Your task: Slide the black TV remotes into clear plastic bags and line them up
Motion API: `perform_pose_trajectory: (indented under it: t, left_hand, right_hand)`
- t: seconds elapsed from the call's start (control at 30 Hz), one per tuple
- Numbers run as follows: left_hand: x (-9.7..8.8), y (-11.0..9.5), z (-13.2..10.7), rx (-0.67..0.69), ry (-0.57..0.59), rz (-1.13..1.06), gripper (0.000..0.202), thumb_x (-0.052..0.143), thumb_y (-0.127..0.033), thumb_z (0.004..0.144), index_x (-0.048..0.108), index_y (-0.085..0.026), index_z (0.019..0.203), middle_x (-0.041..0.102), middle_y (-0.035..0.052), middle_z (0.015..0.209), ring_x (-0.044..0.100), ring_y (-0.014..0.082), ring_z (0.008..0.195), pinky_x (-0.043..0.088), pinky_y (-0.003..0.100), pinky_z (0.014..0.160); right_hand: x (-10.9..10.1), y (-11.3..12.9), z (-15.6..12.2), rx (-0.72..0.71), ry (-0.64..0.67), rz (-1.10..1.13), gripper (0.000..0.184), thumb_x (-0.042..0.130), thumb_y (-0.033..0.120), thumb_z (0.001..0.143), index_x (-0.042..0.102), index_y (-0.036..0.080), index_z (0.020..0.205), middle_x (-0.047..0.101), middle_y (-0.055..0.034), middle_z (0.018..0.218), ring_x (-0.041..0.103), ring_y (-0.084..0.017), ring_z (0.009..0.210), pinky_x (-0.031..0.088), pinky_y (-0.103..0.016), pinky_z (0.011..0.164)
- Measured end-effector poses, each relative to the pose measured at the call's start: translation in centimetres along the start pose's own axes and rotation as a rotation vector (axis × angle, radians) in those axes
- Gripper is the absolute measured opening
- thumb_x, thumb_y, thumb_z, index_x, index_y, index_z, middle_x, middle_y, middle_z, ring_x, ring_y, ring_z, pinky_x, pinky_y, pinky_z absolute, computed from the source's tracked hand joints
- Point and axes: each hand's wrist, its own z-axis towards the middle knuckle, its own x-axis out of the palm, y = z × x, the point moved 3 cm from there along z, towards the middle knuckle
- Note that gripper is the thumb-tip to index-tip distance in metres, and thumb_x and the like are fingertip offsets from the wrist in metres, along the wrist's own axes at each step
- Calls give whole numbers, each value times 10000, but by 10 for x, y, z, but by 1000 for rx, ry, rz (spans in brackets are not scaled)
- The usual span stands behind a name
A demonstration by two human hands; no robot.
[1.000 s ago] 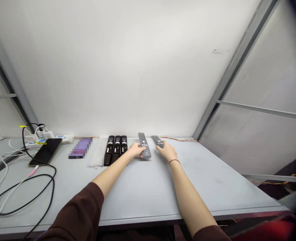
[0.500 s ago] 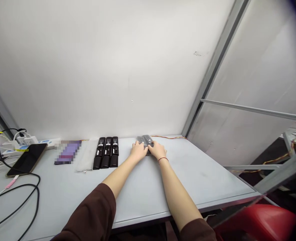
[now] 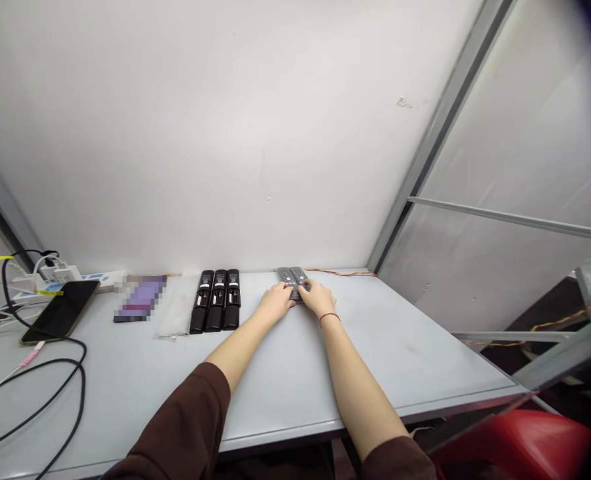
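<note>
Two dark remote controls (image 3: 291, 275) in clear plastic sleeves lie side by side near the back of the table. My left hand (image 3: 276, 302) grips the left one along its outer side, thumb on its near end. On the other side, my right hand (image 3: 318, 297) is curled round the right one with its thumb on top. Both hands partly hide the lower halves of these remotes. To the left, three black remote controls (image 3: 216, 300) lie in a row, backs up, with their battery compartments exposed. Beside that row are flat clear plastic sleeves (image 3: 176, 308).
A purple packet (image 3: 143, 298), blurred out, lies left of the sleeves. Further left are a phone (image 3: 61, 312), a power strip (image 3: 106, 280) with chargers, and looping black cable (image 3: 83, 380). A white wall (image 3: 225, 133) closes the back; a red object (image 3: 515, 443) is below the right edge.
The two sleeved remote controls have been straightened and now lie evenly next to each other. My thumbs have moved slightly apart. The whole view has shifted a little.
</note>
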Motion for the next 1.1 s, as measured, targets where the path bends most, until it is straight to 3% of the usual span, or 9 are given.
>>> perform_pose_trajectory:
  t: [0.13,0.27,0.37,0.5,0.57,0.63,1.1]
  left_hand:
    - [-6,-13,-10,161,7,390,358,738,-200,672,630,-184,1012,470,134,1319,270,341,1316,127,457,1117]
    - [-25,-30,-40,415,15,1007,295,511,-331,864,617,-172,1088,594,118,1122,490,275,1105,356,431,988]
    - [-58,-33,-67,502,-14,1134,253,436,-291,895,660,-191,958,641,74,966,555,222,951,419,369,898]
    - [-118,-21,-95,396,-280,1056,265,382,-225,901,641,-190,945,653,61,940,564,207,884,438,351,828]
    - [-139,-11,-103,358,-367,1014,260,375,-208,897,626,-187,959,652,58,960,564,206,899,435,354,835]
    - [-151,-4,-108,345,-429,987,256,371,-207,897,619,-185,957,651,56,959,564,203,897,432,356,836]
    - [-142,0,-117,272,-384,1116,259,380,-247,916,632,-224,974,649,37,964,542,203,899,365,348,766]
  right_hand:
    - [1,4,-5,-21,-55,-30,449,484,397,829,587,175,1205,546,-201,1200,450,-353,1151,354,-508,894]
    - [-1,20,-15,-132,-241,-49,395,505,320,824,598,140,1163,465,-183,1313,283,-357,1273,271,-492,988]
    - [4,47,-33,-374,-297,46,282,490,274,838,640,147,1040,566,-152,1168,420,-313,1158,336,-447,955]
    - [28,89,-71,-758,28,191,282,518,304,851,593,165,1085,614,-107,1018,537,-236,993,414,-372,888]
    - [40,102,-86,-823,214,206,487,604,378,795,509,170,1225,613,-100,1019,558,-235,951,439,-364,846]
    - [49,109,-93,-822,304,175,657,670,450,723,460,181,1285,606,-105,1046,561,-257,951,434,-390,841]
    - [45,111,-95,-762,362,139,569,697,394,689,515,174,1181,586,-90,1024,535,-268,933,423,-390,817]
